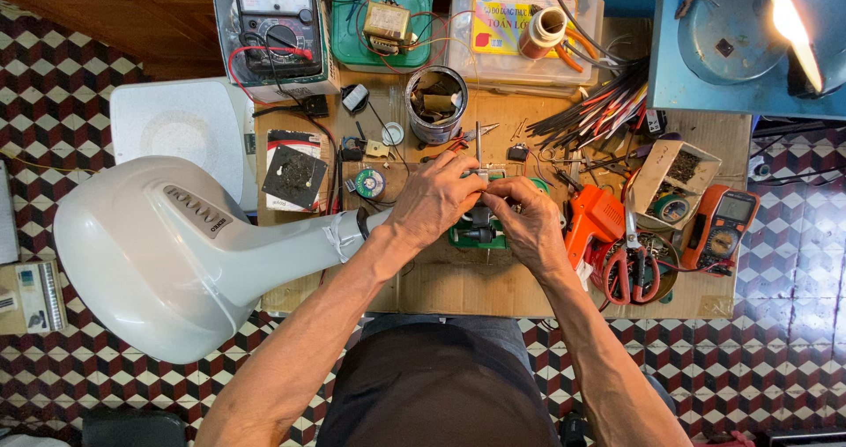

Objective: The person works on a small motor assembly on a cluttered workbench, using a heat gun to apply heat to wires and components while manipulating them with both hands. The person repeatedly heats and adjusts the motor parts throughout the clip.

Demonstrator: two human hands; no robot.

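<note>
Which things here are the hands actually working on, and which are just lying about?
In use: left hand, right hand, small green-based part between them, thin metal rod.

Lying about: orange tool, red-handled scissors, metal tin, analogue multimeter, orange digital multimeter, white lamp housing.

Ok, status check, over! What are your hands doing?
Left hand and right hand both pinching small dark part on green holder. Orange glue gun close by.

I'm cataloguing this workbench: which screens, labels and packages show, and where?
Analog multimeter: top left, grey, pale dial face.
Digital multimeter: right edge, orange, grey screen.
Plastic box: top centre, clear, yellow label.
Cardboard box: right, open, brown.
</note>
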